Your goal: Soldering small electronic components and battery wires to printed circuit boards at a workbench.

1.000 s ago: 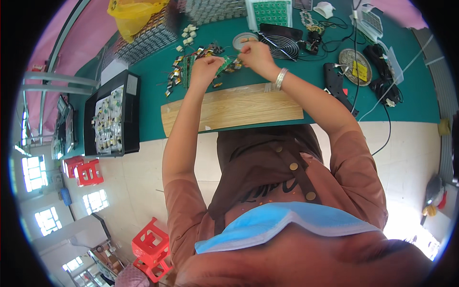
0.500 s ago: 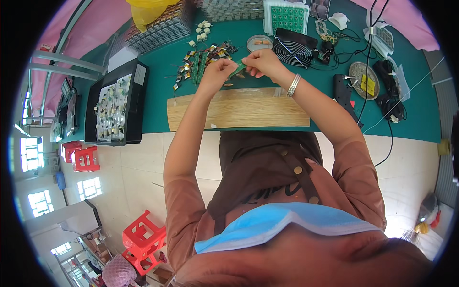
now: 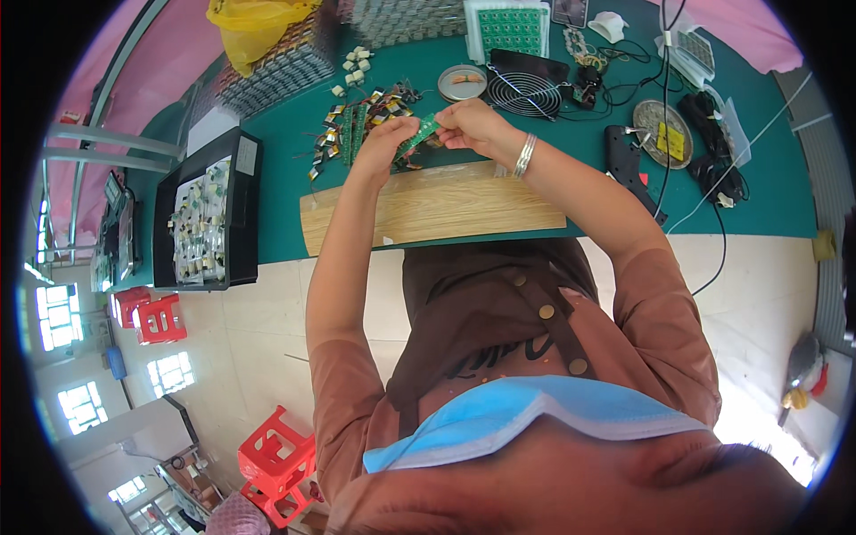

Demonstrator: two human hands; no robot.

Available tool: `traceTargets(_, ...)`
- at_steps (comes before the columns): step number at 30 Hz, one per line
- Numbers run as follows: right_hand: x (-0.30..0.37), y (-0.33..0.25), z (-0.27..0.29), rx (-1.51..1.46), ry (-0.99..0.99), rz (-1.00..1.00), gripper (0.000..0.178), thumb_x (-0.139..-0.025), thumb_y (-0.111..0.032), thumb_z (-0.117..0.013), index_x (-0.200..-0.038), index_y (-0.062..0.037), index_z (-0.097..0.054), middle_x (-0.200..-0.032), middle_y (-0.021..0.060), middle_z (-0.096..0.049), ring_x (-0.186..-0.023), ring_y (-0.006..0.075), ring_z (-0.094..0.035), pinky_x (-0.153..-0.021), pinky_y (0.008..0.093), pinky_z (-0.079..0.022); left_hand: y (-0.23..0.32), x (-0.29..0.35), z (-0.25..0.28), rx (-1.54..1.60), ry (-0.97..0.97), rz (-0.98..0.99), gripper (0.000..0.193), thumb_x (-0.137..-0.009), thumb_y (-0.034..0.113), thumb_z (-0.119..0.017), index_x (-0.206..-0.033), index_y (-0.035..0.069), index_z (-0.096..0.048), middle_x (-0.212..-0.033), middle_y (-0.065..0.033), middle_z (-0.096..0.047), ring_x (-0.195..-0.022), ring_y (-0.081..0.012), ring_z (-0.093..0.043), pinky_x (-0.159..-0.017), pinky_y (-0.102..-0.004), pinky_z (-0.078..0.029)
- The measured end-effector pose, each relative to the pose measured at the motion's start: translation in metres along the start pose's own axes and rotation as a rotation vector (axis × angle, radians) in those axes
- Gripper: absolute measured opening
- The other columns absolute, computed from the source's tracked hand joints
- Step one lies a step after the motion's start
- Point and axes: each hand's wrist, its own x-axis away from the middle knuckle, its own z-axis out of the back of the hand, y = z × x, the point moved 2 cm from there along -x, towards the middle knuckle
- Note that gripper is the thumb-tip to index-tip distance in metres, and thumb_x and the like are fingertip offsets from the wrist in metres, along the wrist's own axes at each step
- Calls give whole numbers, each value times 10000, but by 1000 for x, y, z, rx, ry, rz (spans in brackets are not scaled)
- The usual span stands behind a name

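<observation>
Between my two hands is a small green circuit board strip (image 3: 423,133), tilted, with its face showing. My left hand (image 3: 385,148) pinches its lower left end, and my right hand (image 3: 474,127) has fingers closed at its upper right end. Just left of my hands, more green circuit board strips (image 3: 353,134) lie among a pile of small wired parts (image 3: 389,103) with black, white and yellowish bodies. Below my hands a wood-grain board (image 3: 473,201) lies along the near table edge. My fingers hide part of the strip.
On the green table (image 3: 285,165), a black tray (image 3: 245,205) of small parts stands left. Beyond my hands are a round dish (image 3: 463,83), a fan with a wire guard (image 3: 526,94) and a stack of green boards (image 3: 506,34). Right are a black glue gun (image 3: 622,162), a metal dish (image 3: 652,116) and cables.
The circuit board strip has turned so more of its green face shows between my hands. My hands remain close together on it. The whole view has shifted and tilted slightly.
</observation>
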Motion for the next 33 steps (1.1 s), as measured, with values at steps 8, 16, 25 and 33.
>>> traceTargets(8, -10, 1, 0, -130, 11, -9, 106, -914, -65, -602, -943, 32, -572, -817, 115, -618, -658, 192, -632, -572, 317, -569, 12, -2, -13, 86, 23, 77, 214, -938, 282, -621, -1072, 120, -662, -894, 65, -627, -757, -68, -554, -667, -227, -427)
traceTargets(16, 7, -18, 22, 853, 204, 269, 176, -874, -161, -639, -919, 4, -683, -784, 145, -680, -705, 227, -679, -596, 362, -560, 32, 19, -3, -96, 102, 134, 250, -964, 284, -570, -1152, 130, -630, -836, 57, -550, -706, -65, -515, -636, -225, -452)
traceTargets(25, 7, -19, -12, 694, -3, 359, 223, -866, -186, -673, -934, 26, -676, -826, 118, -698, -721, 180, -693, -653, 280, -566, 24, 16, -8, -301, 96, -138, 239, -894, 136, -651, -1107, 33, -616, -859, -6, -615, -751, -73, -568, -599, -232, -481)
traceTargets(33, 13, -17, -12, 267, -196, 243, 208, -826, -112, -707, -954, 25, -618, -836, 74, -662, -701, 138, -673, -631, 237, -565, 23, 21, -11, -604, 136, -381, 337, -785, 135, -771, -1061, 14, -621, -934, -51, -680, -868, -124, -633, -785, -267, -488)
